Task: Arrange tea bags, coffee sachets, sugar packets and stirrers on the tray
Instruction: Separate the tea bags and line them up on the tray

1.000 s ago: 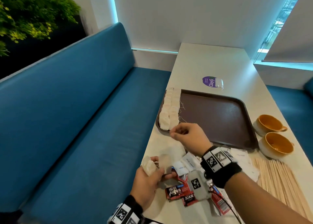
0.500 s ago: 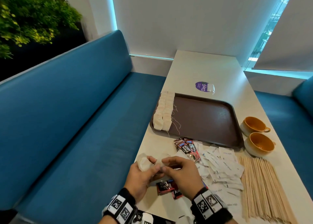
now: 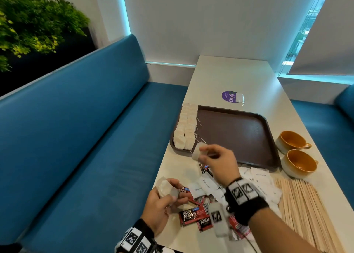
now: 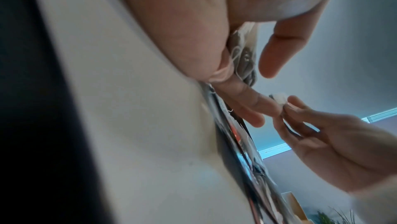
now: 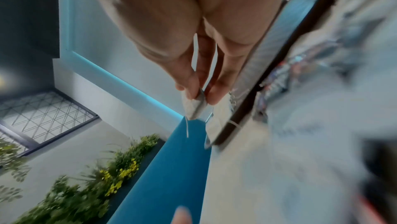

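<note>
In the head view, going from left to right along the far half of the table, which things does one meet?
Rows of tea bags on the tray's left edge → bare brown tray → two orange cups beside the tray's right edge.

tray (image 3: 268,126): 1 | cups (image 3: 292,142): 2 | hands (image 3: 217,160): 2 | tea bags, sachets, stirrers: too many to count

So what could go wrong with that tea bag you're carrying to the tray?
1. The right hand only pinches the tea bag by its edge, so it might slip before reaching the tray.
2. Loose strings trail from the tea bag rows; setting it down could snag one and upset them.
3. The left hand holds several bags; one might drop.
</note>
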{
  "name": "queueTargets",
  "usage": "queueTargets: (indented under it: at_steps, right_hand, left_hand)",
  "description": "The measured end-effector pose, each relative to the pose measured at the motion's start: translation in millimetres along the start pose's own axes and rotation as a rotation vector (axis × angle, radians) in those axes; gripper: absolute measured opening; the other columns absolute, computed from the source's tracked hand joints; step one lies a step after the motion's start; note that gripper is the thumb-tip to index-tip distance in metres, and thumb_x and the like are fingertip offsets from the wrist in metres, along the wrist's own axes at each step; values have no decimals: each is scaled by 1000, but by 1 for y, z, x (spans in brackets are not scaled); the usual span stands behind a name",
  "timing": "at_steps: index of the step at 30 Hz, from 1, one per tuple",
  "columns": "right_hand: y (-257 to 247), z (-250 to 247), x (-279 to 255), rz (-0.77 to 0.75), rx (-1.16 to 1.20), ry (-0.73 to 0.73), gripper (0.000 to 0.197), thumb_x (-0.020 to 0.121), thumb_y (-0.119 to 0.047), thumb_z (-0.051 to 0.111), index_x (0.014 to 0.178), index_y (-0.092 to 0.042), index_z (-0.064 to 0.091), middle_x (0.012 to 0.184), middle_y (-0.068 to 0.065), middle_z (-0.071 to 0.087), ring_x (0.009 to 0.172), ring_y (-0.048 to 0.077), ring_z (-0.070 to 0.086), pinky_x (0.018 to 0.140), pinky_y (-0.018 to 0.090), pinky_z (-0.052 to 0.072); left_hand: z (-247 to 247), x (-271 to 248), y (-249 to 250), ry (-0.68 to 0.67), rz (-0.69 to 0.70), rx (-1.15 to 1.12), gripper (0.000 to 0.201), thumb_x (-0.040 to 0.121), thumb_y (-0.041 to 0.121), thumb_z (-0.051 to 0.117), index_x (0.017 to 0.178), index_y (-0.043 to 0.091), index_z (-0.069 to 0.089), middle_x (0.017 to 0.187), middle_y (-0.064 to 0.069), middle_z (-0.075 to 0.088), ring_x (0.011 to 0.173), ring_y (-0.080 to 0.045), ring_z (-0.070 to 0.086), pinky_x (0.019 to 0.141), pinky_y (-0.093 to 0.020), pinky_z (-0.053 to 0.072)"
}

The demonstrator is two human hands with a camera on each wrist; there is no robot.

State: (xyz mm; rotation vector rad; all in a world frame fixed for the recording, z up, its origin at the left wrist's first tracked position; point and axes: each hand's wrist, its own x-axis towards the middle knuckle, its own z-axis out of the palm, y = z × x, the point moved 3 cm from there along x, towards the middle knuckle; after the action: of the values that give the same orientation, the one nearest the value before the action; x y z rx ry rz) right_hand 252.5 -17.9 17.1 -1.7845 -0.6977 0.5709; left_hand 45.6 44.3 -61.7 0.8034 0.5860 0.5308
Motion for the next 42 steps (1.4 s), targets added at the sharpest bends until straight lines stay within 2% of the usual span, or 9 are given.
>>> queueTargets:
  at_steps: [3, 5, 13, 20, 23, 28, 32, 39, 42]
  right_hand:
    - [-9, -2, 48, -34, -106, 16, 21, 81, -13, 84, 89, -31, 78, 90, -3, 73, 84, 13, 70, 77, 27, 59]
    - [-12, 3, 71, -53, -191, -31, 19, 82, -15, 83, 90, -31, 77, 89, -3, 71, 81, 11, 68, 73, 23, 55]
    - [8, 35, 107, 51, -448, -236, 17, 83, -17, 84, 95, -26, 77, 94, -5, 70, 82, 7, 66, 64, 15, 45]
    - [12, 42, 112, 80, -504, -197, 20, 78, -22, 88, 92, -26, 75, 92, -8, 68, 81, 3, 62, 60, 14, 42]
    - [11, 43, 115, 82, -548, -218, 19, 77, -23, 88, 92, -24, 77, 86, -9, 67, 77, 4, 61, 61, 15, 42]
    - [10, 46, 114, 49, -594, -228, 16, 79, -25, 86, 93, -24, 79, 89, -9, 65, 85, 9, 62, 73, 20, 46]
    - [11, 48, 111, 53, -590, -209, 15, 78, -25, 87, 91, -23, 79, 89, -8, 65, 81, 8, 62, 66, 18, 46]
    - [-13, 31, 79, -10, -380, -148, 5, 89, -25, 76, 93, -23, 75, 82, -5, 68, 68, 6, 63, 58, 12, 44]
    - [-21, 27, 41, -46, -292, -192, 2, 88, -28, 77, 90, -27, 75, 84, -5, 71, 73, 6, 64, 65, 15, 50]
  left_hand:
    - [-1, 2, -1, -12, -3, 25, 49, 72, -6, 59, 121, -7, 50, 108, -45, 64, 96, -52, 65, 75, -42, 61]
    - [-3, 2, -2, -7, 5, 30, 46, 74, -6, 58, 119, -8, 50, 106, -45, 64, 104, -60, 60, 79, -42, 61]
    - [-2, 0, 0, -74, 32, 94, 34, 76, -6, 55, 109, -2, 50, 105, -45, 64, 91, -45, 68, 84, -48, 56]
    - [-7, 3, -6, -14, 11, 116, 42, 84, -1, 59, 122, 0, 42, 103, -40, 68, 89, -42, 66, 77, -46, 55]
    - [-9, 4, -8, 21, 25, 144, 39, 86, 6, 63, 117, -6, 44, 102, -38, 69, 82, -36, 67, 67, -39, 53]
    - [-10, 4, -8, 49, 62, 171, 29, 89, 12, 67, 108, -5, 53, 101, -39, 68, 81, -38, 65, 67, -39, 49]
    - [-10, 4, -9, 53, 71, 177, 32, 88, 13, 68, 108, -7, 54, 100, -38, 69, 81, -40, 65, 66, -38, 49]
    - [-10, 1, -7, 80, 49, 137, 49, 81, 11, 72, 120, -10, 50, 101, -37, 70, 78, -39, 68, 68, -41, 50]
    - [-7, -1, -5, 69, 67, 114, 48, 80, 7, 72, 118, -11, 51, 101, -39, 69, 81, -42, 67, 68, -40, 49]
